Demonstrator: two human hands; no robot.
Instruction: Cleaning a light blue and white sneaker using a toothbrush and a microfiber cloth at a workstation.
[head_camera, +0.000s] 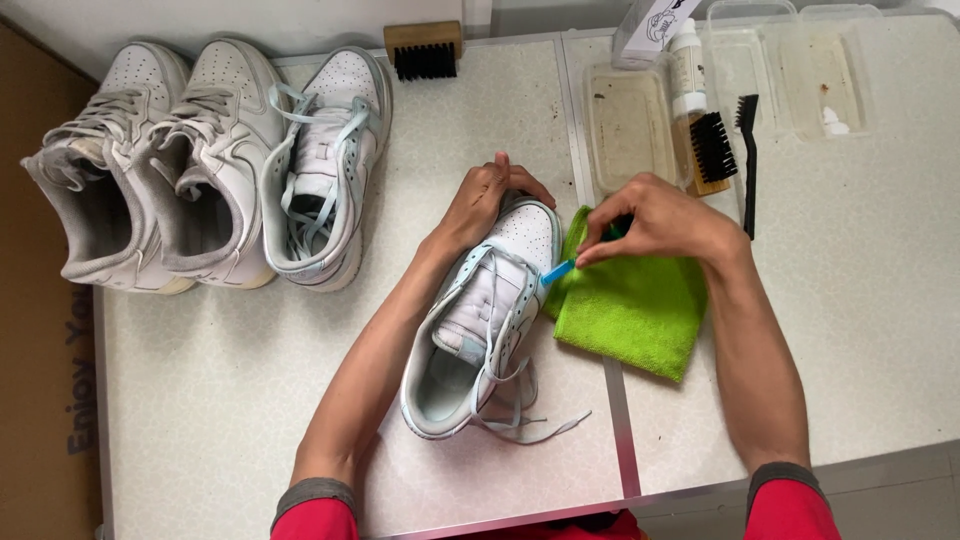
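- Over on the far left, three worn white lace-up leather sneakers (215, 165) are sitting side by side on the pale speckled table (200, 380), well apart from my hands.
- My left hand (485, 205) is cupping the toe of the white and pale-blue low-top sneaker (480, 320), fingers curled over it and pinning it near the middle of the table.
- I'm judging this shoe light, stiff at the sole, softer at the upper; the toe is giving me a firm hold, while the loose laces trailing toward me are no good for gripping.
- My right hand (655, 220) is pinching a thin blue-handled tool (557, 270), its tip touching the shoe's side.
- Under that hand a soft bright-green microfibre cloth (630, 305) is lying, just beside the shoe.
- Further right, a black-bristled wooden brush (712, 150) is resting by the clear plastic trays (630, 125).
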